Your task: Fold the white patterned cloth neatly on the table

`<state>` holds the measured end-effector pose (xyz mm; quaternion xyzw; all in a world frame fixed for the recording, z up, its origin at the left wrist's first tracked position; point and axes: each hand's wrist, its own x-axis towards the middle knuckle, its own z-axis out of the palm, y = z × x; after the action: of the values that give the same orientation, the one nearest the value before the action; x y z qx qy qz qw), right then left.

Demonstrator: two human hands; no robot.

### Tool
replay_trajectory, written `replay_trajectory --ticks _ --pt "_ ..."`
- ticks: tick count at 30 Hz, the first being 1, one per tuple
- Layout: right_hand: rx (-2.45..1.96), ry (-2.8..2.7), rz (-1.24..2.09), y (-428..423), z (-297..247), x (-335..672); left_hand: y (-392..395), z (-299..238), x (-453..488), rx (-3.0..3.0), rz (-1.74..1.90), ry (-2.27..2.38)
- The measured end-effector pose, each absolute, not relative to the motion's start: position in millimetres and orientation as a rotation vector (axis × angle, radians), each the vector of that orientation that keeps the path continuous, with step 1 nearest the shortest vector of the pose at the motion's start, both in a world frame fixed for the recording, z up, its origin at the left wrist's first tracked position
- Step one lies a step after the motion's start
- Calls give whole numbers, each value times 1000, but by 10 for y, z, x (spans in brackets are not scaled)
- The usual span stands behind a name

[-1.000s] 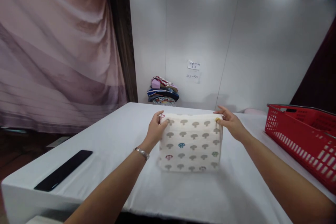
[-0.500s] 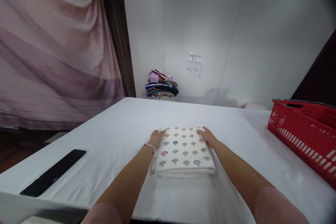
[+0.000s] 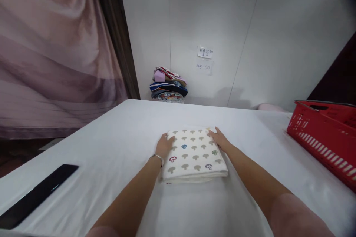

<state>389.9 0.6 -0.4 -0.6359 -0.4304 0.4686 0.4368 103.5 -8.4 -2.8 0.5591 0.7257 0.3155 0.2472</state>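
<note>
A folded white cloth point(image 3: 191, 157) printed with grey and a few coloured mushrooms lies flat on the white table, in several layers. My left hand point(image 3: 164, 146), with a bracelet at its wrist, grips the cloth's far left side, thumb on top. Opposite it, my right hand point(image 3: 221, 140) holds the far right corner, with its thumb on the upper layer and its fingers along the outer edge. The fingers under or behind the cloth are partly hidden.
A red plastic basket point(image 3: 322, 140) stands at the table's right. On the left lies a long black flat object point(image 3: 39, 194). Beyond the white table point(image 3: 116, 133), a pile of folded clothes point(image 3: 169, 86) rests against the wall, left of paper notes point(image 3: 204, 61). A pink curtain point(image 3: 55, 63) hangs at left.
The camera view has shifted slightly, so the wall, clothes pile and cloth appear higher. Both hands stay at the cloth's sides; the cloth itself has hardly moved.
</note>
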Motion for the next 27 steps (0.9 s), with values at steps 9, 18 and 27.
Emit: replay_trajectory --ticks 9,18,27 --pt "-1570 -1125 1218 -743 -67 4136 -809 -6 1200 2295 705 1782" --pt "-1744 -1390 833 -1339 -104 4152 -1259 44 1217 2604 613 1417" --pt "-1701 -1627 844 -1377 -63 4081 -1328 -85 1222 2747 649 1269"
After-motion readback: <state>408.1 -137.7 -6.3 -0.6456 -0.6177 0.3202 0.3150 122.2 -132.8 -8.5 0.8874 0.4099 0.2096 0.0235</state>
